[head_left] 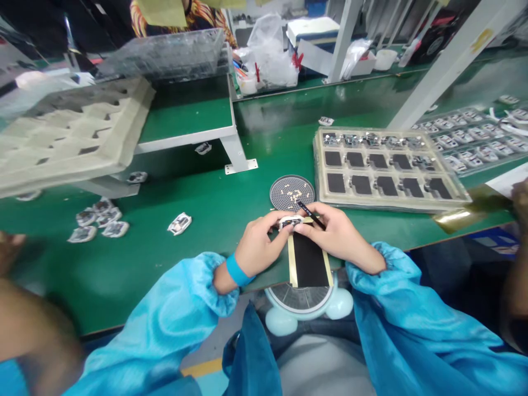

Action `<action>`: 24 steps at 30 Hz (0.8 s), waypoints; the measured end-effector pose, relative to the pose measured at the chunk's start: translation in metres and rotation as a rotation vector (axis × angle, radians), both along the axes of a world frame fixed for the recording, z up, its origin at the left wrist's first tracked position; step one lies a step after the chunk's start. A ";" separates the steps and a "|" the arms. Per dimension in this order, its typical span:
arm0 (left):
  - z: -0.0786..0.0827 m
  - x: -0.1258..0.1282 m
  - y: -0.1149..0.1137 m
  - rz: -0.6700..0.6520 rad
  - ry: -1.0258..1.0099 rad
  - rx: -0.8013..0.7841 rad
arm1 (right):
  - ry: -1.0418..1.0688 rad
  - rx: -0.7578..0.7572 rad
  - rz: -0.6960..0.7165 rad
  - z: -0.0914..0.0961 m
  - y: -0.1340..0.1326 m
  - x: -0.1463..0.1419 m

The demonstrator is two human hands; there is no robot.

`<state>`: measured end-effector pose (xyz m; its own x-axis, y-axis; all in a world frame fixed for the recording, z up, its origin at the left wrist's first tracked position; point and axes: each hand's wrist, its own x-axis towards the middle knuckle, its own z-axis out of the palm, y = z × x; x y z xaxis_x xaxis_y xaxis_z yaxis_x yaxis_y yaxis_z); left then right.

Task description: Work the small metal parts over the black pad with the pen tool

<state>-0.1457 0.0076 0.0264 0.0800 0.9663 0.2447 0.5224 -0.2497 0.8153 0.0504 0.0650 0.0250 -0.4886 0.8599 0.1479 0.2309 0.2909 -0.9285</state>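
- My left hand (264, 247) is closed in a pinch, thumb and fingers on a small white part (291, 221) with dark pieces in it.
- My right hand (336, 231) is curled around a slim black tool (310, 213) with pale lettering; its fingertips come up to the white part's other end, though I can't tell how firmly they press.
- I have that part just above the near edge of the green desk (214, 192), over the far end of a black pad (311, 261) with yellowish side strips.
- Just beyond my fingers sits a round perforated dish (277, 191), tiny pale pieces scattered in it.
- To the right of the dish is a clear compartment tray (396, 205), with dark squares in its nearer rows.
- On my left lie a lone white piece (180, 224) and, farther off, a cluster of similar pieces (103, 217).
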 end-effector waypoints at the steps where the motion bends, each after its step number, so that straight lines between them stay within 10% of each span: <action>1: 0.000 -0.001 0.000 -0.001 0.065 0.036 | -0.001 0.090 -0.009 0.003 0.003 0.003; 8: 0.002 -0.002 -0.001 -0.016 0.203 0.094 | -0.004 0.516 0.117 0.013 0.009 0.003; 24: 0.002 -0.013 0.009 0.094 0.072 -0.008 | -0.344 0.585 0.311 0.028 0.036 -0.018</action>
<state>-0.1583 0.0168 0.0286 0.0061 0.9722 0.2341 0.6002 -0.1908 0.7768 0.0325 0.1007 0.0533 -0.7975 0.5025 0.3340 0.3070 0.8145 -0.4923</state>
